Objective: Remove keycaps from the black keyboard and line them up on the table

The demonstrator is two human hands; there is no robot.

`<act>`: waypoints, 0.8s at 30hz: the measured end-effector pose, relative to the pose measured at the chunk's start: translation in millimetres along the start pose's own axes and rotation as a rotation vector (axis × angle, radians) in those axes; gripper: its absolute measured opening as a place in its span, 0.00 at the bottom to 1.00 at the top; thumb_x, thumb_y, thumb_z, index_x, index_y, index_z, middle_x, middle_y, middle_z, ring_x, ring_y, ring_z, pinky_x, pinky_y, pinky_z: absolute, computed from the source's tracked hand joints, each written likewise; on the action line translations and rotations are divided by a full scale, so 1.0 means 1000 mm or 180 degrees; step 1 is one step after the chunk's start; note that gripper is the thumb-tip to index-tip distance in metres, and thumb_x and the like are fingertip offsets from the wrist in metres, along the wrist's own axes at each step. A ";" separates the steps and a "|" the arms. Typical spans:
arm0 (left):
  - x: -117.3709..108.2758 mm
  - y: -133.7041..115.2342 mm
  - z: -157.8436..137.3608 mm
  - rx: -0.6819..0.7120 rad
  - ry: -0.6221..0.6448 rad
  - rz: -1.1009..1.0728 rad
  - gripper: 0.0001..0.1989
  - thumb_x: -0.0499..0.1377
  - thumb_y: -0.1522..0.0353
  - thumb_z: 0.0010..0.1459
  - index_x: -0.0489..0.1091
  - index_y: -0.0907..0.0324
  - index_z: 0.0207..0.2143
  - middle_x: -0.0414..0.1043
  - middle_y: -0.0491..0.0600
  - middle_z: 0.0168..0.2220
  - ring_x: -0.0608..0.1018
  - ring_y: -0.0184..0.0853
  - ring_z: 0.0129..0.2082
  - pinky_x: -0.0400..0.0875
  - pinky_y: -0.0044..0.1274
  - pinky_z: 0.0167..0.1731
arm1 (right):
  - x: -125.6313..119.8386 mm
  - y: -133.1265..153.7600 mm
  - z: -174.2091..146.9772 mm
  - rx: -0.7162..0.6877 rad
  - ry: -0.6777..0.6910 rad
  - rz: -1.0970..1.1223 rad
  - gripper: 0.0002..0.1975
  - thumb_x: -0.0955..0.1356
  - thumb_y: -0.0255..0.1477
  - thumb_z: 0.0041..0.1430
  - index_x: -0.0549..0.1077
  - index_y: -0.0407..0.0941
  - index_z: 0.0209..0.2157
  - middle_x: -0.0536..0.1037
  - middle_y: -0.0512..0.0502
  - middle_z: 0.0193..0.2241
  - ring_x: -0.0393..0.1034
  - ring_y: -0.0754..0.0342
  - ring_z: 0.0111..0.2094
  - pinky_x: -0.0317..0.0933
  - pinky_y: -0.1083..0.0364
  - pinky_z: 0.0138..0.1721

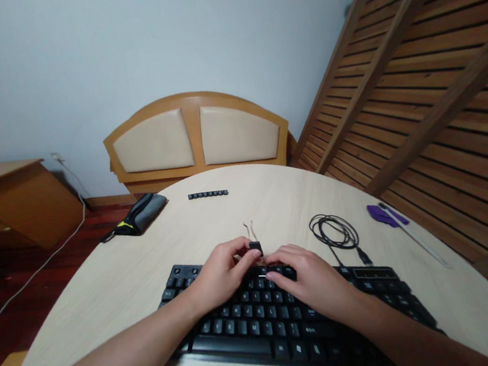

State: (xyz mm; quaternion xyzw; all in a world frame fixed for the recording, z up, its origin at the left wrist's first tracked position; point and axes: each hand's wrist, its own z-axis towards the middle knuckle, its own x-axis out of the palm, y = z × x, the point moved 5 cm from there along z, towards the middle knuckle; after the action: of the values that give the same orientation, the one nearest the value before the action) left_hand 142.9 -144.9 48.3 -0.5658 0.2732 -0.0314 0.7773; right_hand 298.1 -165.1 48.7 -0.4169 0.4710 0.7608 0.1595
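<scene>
"What's on the table (272, 194)?"
"A black keyboard (243, 327) with white lettering, across the near side; forearms (126, 349) hide parts of it."
"The hands?"
"Left (223, 270): thumb and forefinger pinch a small black piece (255, 248) with thin wires (253, 230). Right (309, 272): narrowly curled at the top keys; whether it grips anything, I can't tell."

You are seeing slightly glossy plastic on the keyboard (258, 312); the tabletop (272, 197) is showing matt wood grain, the slatted panel (418, 87) is showing knotted wood, and the headboard (193, 136) is looking smoothly varnished.
</scene>
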 end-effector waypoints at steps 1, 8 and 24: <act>0.001 -0.001 -0.001 0.0008 0.0039 0.0114 0.11 0.54 0.66 0.65 0.69 0.60 0.31 0.70 0.44 0.28 0.70 0.31 0.29 0.63 0.22 0.31 | 0.000 0.000 0.000 -0.0015 0.0004 -0.0006 0.05 0.68 0.28 0.61 0.75 0.46 0.39 0.78 0.47 0.37 0.71 0.50 0.42 0.63 0.51 0.45; 0.004 -0.010 -0.006 0.0183 0.0070 0.0886 0.10 0.56 0.65 0.64 0.68 0.59 0.31 0.70 0.44 0.27 0.71 0.32 0.29 0.61 0.23 0.29 | 0.002 -0.003 -0.001 -0.0068 0.0016 -0.0059 0.02 0.67 0.28 0.62 0.73 0.45 0.36 0.77 0.48 0.36 0.70 0.51 0.41 0.62 0.52 0.45; 0.001 0.000 0.001 -0.0141 -0.0015 0.0361 0.10 0.54 0.65 0.65 0.70 0.59 0.32 0.76 0.47 0.29 0.76 0.35 0.30 0.66 0.25 0.30 | 0.001 -0.004 0.001 0.0198 0.0067 0.0067 0.05 0.68 0.30 0.61 0.76 0.48 0.39 0.79 0.48 0.38 0.71 0.50 0.43 0.62 0.51 0.47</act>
State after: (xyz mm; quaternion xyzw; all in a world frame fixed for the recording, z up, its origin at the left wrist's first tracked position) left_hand 144.5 -144.0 48.1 -0.5665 0.3037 0.0202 0.7658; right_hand 299.3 -162.4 45.8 -0.4148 0.5004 0.7430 0.1593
